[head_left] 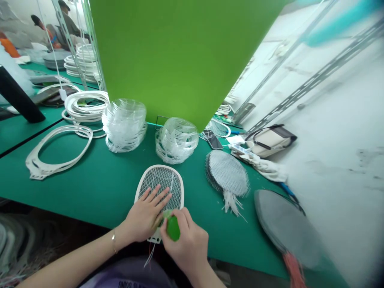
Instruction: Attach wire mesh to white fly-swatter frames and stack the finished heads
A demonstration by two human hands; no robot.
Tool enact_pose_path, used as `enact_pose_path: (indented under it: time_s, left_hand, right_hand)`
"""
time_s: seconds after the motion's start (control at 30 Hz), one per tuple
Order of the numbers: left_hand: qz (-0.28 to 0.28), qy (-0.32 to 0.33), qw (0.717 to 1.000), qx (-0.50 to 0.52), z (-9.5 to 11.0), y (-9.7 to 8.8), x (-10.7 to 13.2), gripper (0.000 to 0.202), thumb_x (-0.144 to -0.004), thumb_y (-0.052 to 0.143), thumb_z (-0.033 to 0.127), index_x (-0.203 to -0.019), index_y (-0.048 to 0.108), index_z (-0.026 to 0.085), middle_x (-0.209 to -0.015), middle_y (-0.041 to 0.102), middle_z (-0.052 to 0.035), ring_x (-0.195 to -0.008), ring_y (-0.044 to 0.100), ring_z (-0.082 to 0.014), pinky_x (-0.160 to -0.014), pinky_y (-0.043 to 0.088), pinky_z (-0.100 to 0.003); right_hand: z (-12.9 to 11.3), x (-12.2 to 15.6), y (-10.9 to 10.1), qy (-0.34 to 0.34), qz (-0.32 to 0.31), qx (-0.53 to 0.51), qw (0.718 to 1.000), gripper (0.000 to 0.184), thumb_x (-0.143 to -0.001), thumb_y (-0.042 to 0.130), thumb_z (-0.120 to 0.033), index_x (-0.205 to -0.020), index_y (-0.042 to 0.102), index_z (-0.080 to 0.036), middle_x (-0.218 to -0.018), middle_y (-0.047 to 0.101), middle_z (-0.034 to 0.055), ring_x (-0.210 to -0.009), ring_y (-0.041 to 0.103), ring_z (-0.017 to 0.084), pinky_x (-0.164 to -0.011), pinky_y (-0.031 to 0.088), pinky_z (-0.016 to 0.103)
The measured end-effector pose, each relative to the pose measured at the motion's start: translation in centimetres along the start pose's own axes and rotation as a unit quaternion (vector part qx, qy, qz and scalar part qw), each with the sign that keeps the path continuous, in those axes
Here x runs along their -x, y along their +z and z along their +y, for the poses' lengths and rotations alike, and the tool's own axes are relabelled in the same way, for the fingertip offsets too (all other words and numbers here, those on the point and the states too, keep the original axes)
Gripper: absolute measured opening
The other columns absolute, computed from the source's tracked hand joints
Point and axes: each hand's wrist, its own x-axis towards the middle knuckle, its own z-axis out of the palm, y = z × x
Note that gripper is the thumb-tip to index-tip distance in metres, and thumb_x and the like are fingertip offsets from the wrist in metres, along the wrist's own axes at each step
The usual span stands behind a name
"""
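A white oval racket frame with wire mesh inside lies on the green table near its front edge. My left hand rests flat on the mesh, fingers stretched out, pressing it down. My right hand is closed around a small green tool, whose tip touches the lower edge of the frame beside my left fingers. Thin wires trail from the frame's bottom over the table edge.
Two stacks of clear plastic rings stand behind the frame. An empty white frame lies at left, mesh stacks at right. A green panel rises at the back. Other people sit at far left.
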Motion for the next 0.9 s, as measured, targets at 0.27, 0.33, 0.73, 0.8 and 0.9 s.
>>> enact_pose_path:
  time_s: [0.27, 0.33, 0.73, 0.8, 0.9]
  left_hand:
    - [-0.051, -0.002, 0.996, 0.069, 0.7, -1.1, 2.2, 0.093, -0.090, 0.039, 0.079, -0.161, 0.006, 0.029, -0.166, 0.017, -0.0015, -0.152, 0.017, -0.0359, -0.121, 0.020, -0.053]
    - [-0.066, -0.007, 0.994, 0.087, 0.8, -1.3, 2.5, 0.099, -0.085, 0.041, 0.084, -0.161, 0.007, 0.029, -0.166, 0.017, -0.0014, -0.152, 0.016, -0.0368, -0.121, 0.017, -0.053]
    - [-0.095, -0.031, 0.985, 0.138, 0.9, -1.8, 2.3, 0.102, -0.082, 0.051, 0.081, -0.161, 0.010, 0.031, -0.166, 0.014, -0.0004, -0.153, 0.014, -0.0367, -0.123, 0.010, -0.054]
    - [-0.094, -0.029, 0.986, 0.138, 0.9, -1.7, 2.3, 0.103, -0.082, 0.050, 0.082, -0.161, 0.010, 0.030, -0.166, 0.013, -0.0010, -0.152, 0.014, -0.0373, -0.123, 0.011, -0.054]
    - [-0.091, -0.028, 0.986, 0.137, 0.9, -1.6, 2.3, 0.104, -0.082, 0.048, 0.084, -0.161, 0.009, 0.030, -0.166, 0.013, -0.0014, -0.152, 0.014, -0.0378, -0.123, 0.012, -0.054]
  right_hand:
    - [5.4, -3.3, 1.0, 0.089, 0.071, 0.050, 0.992, 0.015, -0.088, 0.055, -0.036, -0.086, 0.058, -0.022, -0.077, 0.064, 0.0016, -0.056, 0.059, 0.014, -0.046, 0.037, 0.023]
    - [6.8, -4.3, 1.7, 0.105, 0.044, 0.047, 0.992, 0.018, -0.087, 0.054, -0.039, -0.085, 0.059, -0.022, -0.078, 0.065, 0.0017, -0.056, 0.058, 0.015, -0.048, 0.036, 0.025]
    - [6.9, -11.4, 7.6, 0.081, 0.005, 0.015, 0.997, 0.021, -0.084, 0.055, -0.039, -0.094, 0.062, -0.021, -0.091, 0.068, 0.0038, -0.072, 0.063, 0.018, -0.056, 0.035, 0.026]
    - [6.2, -12.1, 8.3, 0.074, -0.037, 0.030, 0.996, 0.021, -0.082, 0.057, -0.037, -0.095, 0.063, -0.022, -0.092, 0.069, 0.0037, -0.067, 0.061, 0.018, -0.055, 0.034, 0.027]
    - [5.1, -13.5, 9.0, 0.057, -0.056, 0.026, 0.996, 0.023, -0.083, 0.056, -0.037, -0.098, 0.063, -0.022, -0.098, 0.070, 0.0049, -0.069, 0.062, 0.020, -0.056, 0.034, 0.028]
